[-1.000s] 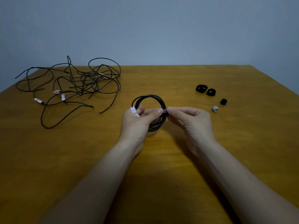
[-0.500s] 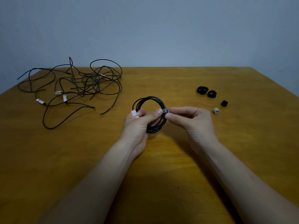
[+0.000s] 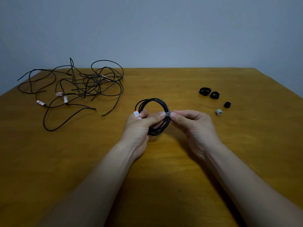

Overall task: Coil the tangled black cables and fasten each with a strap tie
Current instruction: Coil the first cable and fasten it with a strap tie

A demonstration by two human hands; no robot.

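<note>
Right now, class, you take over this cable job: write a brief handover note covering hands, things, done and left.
Left hand grips the coiled cable over the table.
Right hand pinches the grey strap tie wrapped on the coil's right side.
Done: one cable coiled.
Left: finish that tie, then coil the tangled cables at far left, using the spare ties at right.

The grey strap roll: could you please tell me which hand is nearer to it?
Right. The right hand is just left of the grey strap roll, not touching; the left hand is farther left, beyond the coil.
</note>
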